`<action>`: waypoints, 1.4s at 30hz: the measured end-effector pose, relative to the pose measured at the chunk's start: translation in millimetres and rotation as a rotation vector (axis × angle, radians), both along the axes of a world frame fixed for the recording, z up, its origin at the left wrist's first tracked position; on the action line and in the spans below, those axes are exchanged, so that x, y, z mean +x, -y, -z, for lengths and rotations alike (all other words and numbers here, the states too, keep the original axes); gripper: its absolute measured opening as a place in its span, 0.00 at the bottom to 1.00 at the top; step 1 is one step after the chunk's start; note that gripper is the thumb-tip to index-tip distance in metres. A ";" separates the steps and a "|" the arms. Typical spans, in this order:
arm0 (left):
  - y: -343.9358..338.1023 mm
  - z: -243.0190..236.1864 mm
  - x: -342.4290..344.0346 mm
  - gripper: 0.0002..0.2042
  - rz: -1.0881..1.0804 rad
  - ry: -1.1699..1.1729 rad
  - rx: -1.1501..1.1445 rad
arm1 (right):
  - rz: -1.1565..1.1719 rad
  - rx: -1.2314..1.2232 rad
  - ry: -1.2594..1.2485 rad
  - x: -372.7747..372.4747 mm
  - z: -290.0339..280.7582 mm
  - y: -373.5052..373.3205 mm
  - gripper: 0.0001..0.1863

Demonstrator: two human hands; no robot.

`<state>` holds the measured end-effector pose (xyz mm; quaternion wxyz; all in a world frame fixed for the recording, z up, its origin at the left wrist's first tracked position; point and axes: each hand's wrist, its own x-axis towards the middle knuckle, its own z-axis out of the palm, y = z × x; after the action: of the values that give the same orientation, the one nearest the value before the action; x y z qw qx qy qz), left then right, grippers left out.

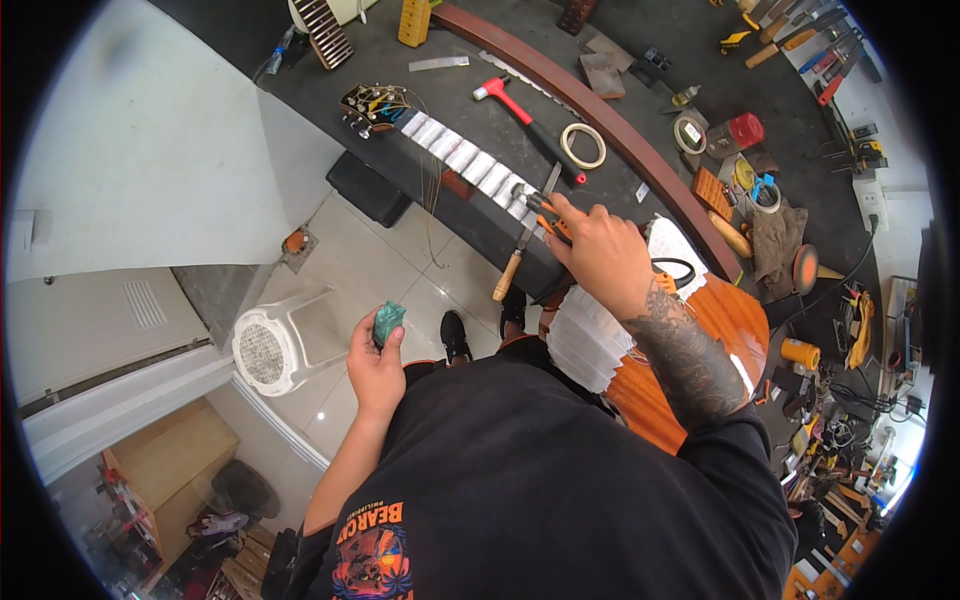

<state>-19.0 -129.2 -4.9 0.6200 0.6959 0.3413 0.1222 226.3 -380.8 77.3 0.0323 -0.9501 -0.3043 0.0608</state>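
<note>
A guitar lies along the bench, with a black headstock (365, 110), loose hanging strings, a white-taped fretboard (470, 160) and an orange wooden body (720, 310) partly covered in white material. My right hand (600, 250) is closed on an orange-and-black tool (550, 220) with a metal head at the lower end of the fretboard; its exact type is partly hidden. A file with a wooden handle (508, 275) lies crosswise at the neck, near that hand. My left hand (375, 365) holds a crumpled-looking green lump (388, 322) over the floor, away from the guitar.
The dark bench (445, 88) has a red-edged rail, a red-and-black mallet (505, 100), tape rolls (583, 130) and scattered blocks. Hand tools hang at the upper right; cables and clutter fill the right side. A white plastic stool (262, 355) stands below left, beside white panels.
</note>
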 end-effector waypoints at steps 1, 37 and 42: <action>0.4 -0.1 0.4 0.21 -0.005 0.003 0.003 | 0.007 -0.007 -0.007 0.6 -0.7 0.4 0.28; -4.4 -0.2 16.5 0.20 0.037 0.104 -0.018 | -0.081 0.316 -0.312 -85.6 -48.7 -44.6 0.26; -8.2 -1.5 14.8 0.20 0.037 0.091 -0.024 | -0.216 0.256 -0.304 -101.8 -38.9 -64.7 0.26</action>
<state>-4.2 -121.0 -3.4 0.6454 0.6882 0.3012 0.1383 124.4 -316.1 116.2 0.1913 -0.8800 -0.4013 0.1672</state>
